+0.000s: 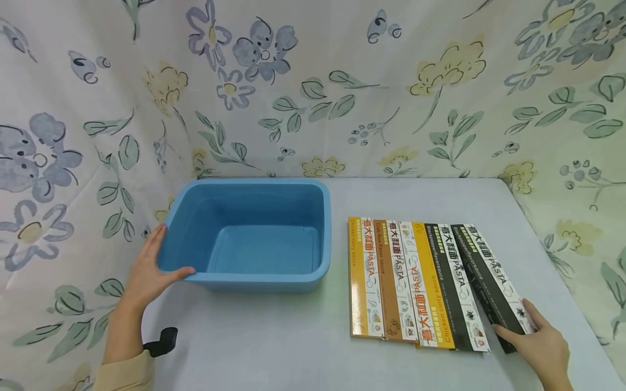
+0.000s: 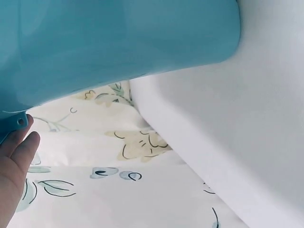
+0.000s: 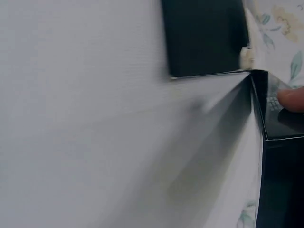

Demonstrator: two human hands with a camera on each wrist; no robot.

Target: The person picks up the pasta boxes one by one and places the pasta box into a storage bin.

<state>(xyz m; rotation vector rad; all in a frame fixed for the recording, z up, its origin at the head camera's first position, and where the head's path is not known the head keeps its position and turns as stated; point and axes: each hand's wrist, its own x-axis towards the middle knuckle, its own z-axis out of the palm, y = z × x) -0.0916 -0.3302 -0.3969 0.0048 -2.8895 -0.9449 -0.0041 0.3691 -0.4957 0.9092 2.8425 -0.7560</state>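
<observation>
My left hand holds the near left corner of an open blue plastic tub, thumb along the front rim and fingers against the left side. In the left wrist view, its fingertips touch the tub's rim beside a small hole. My right hand grips the near end of a black pepper flavour pasta box, thumb on one side and fingers on the other. That box lies slanted at the right end of a row of pasta boxes. In the right wrist view, a fingertip presses on a black box.
Left of the held box lie several long pasta boxes side by side: a yellow chicken curry box, a brown crab roe box, another yellow one and a black one. A white table lies beneath; floral cloth hangs behind.
</observation>
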